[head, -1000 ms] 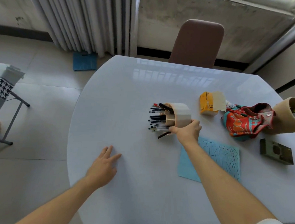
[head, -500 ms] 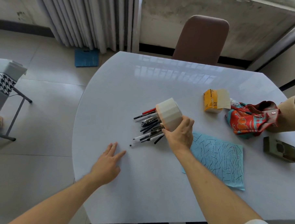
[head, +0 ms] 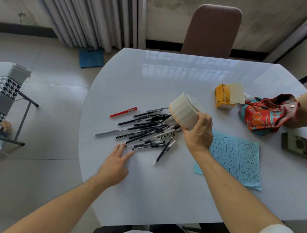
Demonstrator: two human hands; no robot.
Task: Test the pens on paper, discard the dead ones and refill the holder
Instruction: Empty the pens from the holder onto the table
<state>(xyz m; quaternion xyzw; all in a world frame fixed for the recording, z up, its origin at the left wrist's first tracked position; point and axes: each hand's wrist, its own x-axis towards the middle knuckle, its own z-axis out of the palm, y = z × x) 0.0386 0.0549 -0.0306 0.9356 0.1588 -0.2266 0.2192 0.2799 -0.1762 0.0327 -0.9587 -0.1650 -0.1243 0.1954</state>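
My right hand (head: 198, 134) grips the cream ribbed pen holder (head: 183, 110), lifted and tipped with its mouth facing down-left. Several black pens (head: 145, 130) lie spilled in a loose pile on the white table (head: 163, 187), and a few still poke from the holder's mouth. A red pen (head: 123, 112) lies at the pile's far left. My left hand (head: 116, 165) lies flat on the table with straight fingers, its fingertips at the near edge of the pile. A blue sheet of paper (head: 235, 158) covered in black test strokes lies right of my right hand.
An orange tissue pack (head: 224, 98), a red patterned cloth (head: 265, 114) and a tan cylinder (head: 306, 105) sit at the right. A dark green box (head: 297, 145) lies near the right edge. A brown chair (head: 212, 29) stands behind the table.
My right hand has lifted and tipped the holder further, and the pens have slid out into a pile on the table. My left hand has moved forward to the pile's edge.
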